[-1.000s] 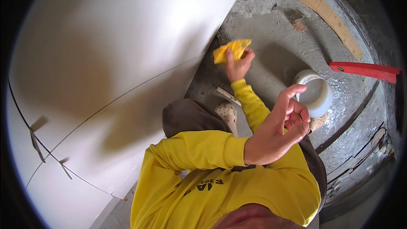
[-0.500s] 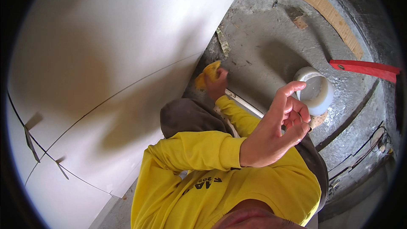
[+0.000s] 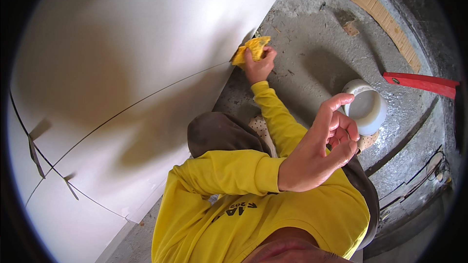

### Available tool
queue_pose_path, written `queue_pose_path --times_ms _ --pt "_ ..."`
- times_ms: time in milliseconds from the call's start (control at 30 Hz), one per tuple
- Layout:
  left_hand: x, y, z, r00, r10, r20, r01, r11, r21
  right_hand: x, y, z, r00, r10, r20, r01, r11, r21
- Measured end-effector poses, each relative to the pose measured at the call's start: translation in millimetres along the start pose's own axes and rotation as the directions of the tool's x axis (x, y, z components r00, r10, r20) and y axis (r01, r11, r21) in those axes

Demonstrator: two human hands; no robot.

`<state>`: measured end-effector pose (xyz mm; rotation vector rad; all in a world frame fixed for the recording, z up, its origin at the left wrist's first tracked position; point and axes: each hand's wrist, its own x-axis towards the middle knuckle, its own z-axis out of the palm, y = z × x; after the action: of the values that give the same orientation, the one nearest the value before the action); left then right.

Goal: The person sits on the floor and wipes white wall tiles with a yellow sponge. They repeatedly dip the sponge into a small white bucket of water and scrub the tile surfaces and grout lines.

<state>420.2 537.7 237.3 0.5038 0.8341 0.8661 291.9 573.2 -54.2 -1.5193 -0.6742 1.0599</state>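
My right hand (image 3: pixel 261 65) is closed round a crumpled yellow cloth (image 3: pixel 256 51). It presses the cloth to the edge of the large white panel (image 3: pixel 161 24), where a thin dark seam line reaches that edge. My left arm crosses in front of my body. My left hand (image 3: pixel 319 146) hangs in the air over my right forearm, loosely curled, its fingers apart and wet-looking, with nothing visible in it. Just beyond its fingertips, a whitish plastic tub (image 3: pixel 373 119) with greyish contents stands on the concrete floor (image 3: pixel 307 29).
A red bar (image 3: pixel 421 83) juts in from the right. A curved strip of cardboard (image 3: pixel 385 19) lies along the far right. Small debris is scattered on the floor. Thin dark strips (image 3: pixel 34 158) stick out from the panel's seam at the left. My speckled shoe (image 3: pixel 261 129) is beside my knee.
My right hand has moved up and away from me with the yellow cloth, onto the panel's edge. A pale stick seen under my right forearm no longer shows. My left hand has hardly moved.
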Motion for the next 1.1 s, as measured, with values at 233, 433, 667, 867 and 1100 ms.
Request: queue_pose_path --times_ms 233,433,667,867,1100 --pt "6.4 -0.4 5.9 0.998 -0.053 0.015 0.053 0.998 0.018 -120.4 14.9 -38.1 0.926 0.13 0.356 -0.067 0.981 -0.183" --pt "3.7 -12.9 19.7 0.989 0.04 0.139 -0.063 0.984 0.169 -31.2 -61.7 -139.0 0.775 -0.041 0.631 0.19 0.967 -0.17" --pt "1.5 -17.0 30.7 0.881 0.196 0.43 -0.383 0.831 0.405 98.7 -238.9 -327.7 0.558 -0.162 0.814 0.801 0.36 -0.478" --pt "30.0 -89.3 41.2 0.901 -0.413 0.133 0.409 0.911 0.055 103.1 -150.3 -418.3 0.673 0.18 0.717 0.717 0.079 -0.693" --pt "79.2 -173.3 55.6 0.878 -0.362 -0.314 0.412 0.905 0.108 167.1 -49.2 -388.9 0.617 0.515 0.595 0.7 -0.013 -0.714"
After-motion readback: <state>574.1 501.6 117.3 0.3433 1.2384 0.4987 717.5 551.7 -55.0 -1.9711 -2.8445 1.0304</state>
